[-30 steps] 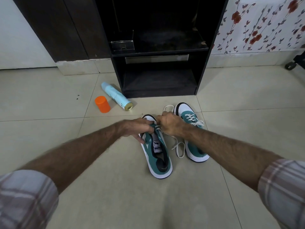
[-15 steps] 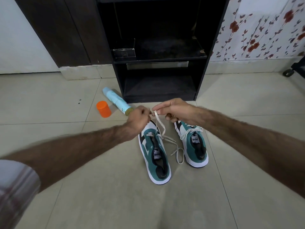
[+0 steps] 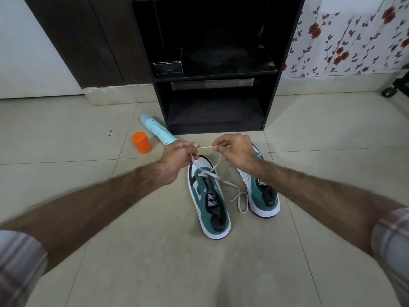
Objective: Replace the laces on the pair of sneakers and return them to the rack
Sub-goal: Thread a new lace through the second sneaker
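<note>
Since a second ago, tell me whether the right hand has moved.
Yes. The right hand has lifted off the left sneaker, toward the rack, pinching the lace.

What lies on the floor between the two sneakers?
In the head view, a loose loop of white lace lies on the bare floor tile between the left sneaker and the right sneaker.
</note>
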